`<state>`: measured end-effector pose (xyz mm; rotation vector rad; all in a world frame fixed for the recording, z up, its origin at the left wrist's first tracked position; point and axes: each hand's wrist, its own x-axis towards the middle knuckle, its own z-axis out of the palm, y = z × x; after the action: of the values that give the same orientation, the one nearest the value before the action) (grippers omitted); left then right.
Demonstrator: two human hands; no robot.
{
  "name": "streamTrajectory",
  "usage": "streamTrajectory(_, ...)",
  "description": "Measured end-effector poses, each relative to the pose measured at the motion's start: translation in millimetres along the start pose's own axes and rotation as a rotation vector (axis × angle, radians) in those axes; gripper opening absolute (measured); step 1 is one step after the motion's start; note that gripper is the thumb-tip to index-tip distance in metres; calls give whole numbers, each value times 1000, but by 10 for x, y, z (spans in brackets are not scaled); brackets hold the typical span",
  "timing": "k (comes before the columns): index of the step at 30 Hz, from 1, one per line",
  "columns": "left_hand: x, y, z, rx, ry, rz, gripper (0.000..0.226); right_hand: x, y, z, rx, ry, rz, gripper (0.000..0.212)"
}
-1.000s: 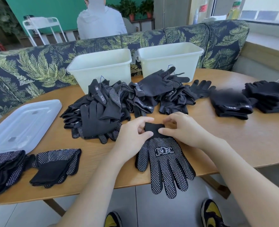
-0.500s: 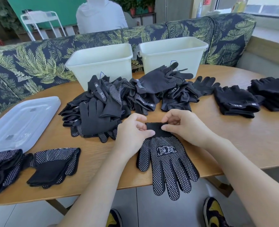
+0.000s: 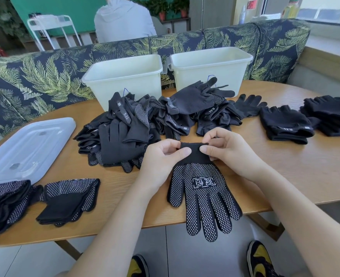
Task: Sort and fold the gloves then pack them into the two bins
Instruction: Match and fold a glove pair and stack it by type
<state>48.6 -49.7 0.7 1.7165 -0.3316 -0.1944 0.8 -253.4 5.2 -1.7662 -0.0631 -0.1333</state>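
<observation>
1. Dotted glove (image 3: 202, 194) lies palm-up on the wooden table (image 3: 305, 168), its fingers hanging over the near edge; a white logo is printed on the palm.
2. Left hand (image 3: 161, 162) pinches the glove's cuff between thumb and curled fingers, at the cuff's left corner.
3. Right hand (image 3: 229, 150) pinches the same cuff at its right corner, thumb on top, fingers curled behind (the two thumbs nearly meet over the cuff).
4. Just beyond the glove: a loose heap of black gloves (image 3: 145, 124), unsorted, some dotted, some plain with a tag.
5. Behind the heap stand two white bins (image 3: 125, 80), side by side, their insides not readable from here.
6. Right of the glove, well apart: two stacks of folded plain gloves (image 3: 287, 122).
7. Left of the glove: folded dotted gloves (image 3: 67, 198) near the table's edge, and beyond them a clear plastic lid (image 3: 27, 148) lying flat.
</observation>
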Motion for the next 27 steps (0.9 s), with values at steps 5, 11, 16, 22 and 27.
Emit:
streamTrajectory(5,-4,13,21,-31,37,13,17,-7,-16,17,103,40,26,16)
streamTrajectory(11,-2,9,17,-48,55,3,25,17,-8,51,183,105,39,21)
streamTrajectory(16,7,-23,14,-27,57,-15,29,20,-27,78,245,147,55,26)
streamTrajectory(22,-11,-20,-5,-70,14,-18,10,4,-36,66,202,84,162,29)
streamTrajectory(27,-15,3,12,-54,74,6,10,-39,-81,75,151,41,146,14)
